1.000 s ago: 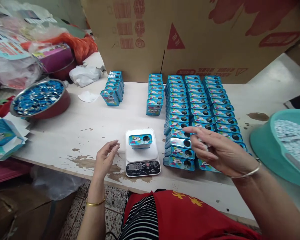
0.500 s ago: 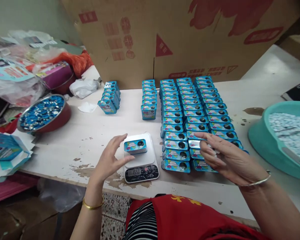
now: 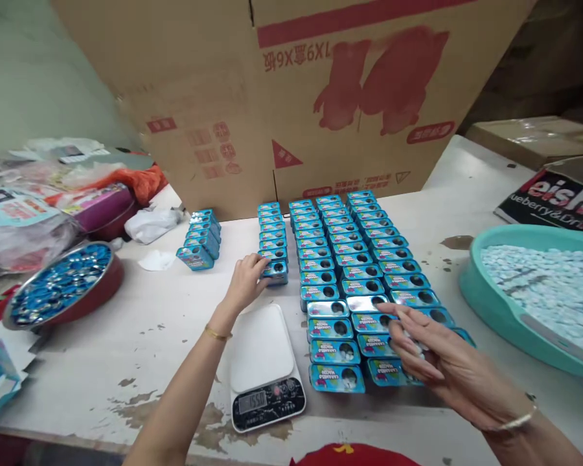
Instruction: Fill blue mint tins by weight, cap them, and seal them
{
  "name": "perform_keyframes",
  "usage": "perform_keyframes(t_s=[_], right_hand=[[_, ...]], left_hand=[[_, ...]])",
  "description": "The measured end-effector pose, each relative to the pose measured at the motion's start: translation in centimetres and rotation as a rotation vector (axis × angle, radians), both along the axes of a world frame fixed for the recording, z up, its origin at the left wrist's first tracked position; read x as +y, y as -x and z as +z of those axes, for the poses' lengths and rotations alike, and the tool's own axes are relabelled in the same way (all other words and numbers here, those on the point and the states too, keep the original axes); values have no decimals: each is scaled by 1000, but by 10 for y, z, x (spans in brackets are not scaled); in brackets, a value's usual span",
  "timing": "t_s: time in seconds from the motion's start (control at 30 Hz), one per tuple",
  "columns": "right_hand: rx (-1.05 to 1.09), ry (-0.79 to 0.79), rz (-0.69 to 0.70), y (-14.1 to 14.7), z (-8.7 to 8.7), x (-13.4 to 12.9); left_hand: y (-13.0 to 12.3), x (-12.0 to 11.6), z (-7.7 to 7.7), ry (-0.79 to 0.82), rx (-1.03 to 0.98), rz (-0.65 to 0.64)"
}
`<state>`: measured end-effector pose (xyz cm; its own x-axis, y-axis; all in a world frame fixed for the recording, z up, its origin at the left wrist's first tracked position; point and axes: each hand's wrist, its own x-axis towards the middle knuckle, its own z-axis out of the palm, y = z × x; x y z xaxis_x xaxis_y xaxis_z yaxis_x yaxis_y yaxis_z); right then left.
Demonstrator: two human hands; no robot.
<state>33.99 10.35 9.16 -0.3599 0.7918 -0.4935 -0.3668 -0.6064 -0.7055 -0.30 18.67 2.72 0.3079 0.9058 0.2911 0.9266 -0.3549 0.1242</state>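
My left hand (image 3: 245, 283) grips a small blue candy tin (image 3: 276, 275) at the front end of a short column of like tins. Below it the digital kitchen scale (image 3: 262, 356) has a bare white plate, and its display is lit. My right hand (image 3: 437, 356) hovers over the near right part of the tin rows, its fingers curled round a few small white candies (image 3: 420, 348). Under and beside it stand long rows of blue tins (image 3: 337, 353) with round dark windows in their tops; the hand covers some of them.
A turquoise basin (image 3: 486, 323) of pale candies stands at right. On the left are a red-sided bowl (image 3: 102, 291) of blue wrapped pieces, another short row of tins (image 3: 197, 255) and plastic bags (image 3: 24, 233). A large cardboard box (image 3: 199, 84) walls off the back.
My left hand has taken the tin off the scale and moved it forward to the short column. My right hand stays near the rows, still with the candies. The view has tilted up.
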Motion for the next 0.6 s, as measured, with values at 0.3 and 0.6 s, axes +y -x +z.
perform_keyframes(t_s=[0.3, 0.6], right_hand=[[-92, 59, -16, 11, 3, -1], [44, 116, -44, 17, -5, -1]], left_hand=[[121, 8, 3, -207, 100, 667], [121, -24, 42, 11, 506, 384]])
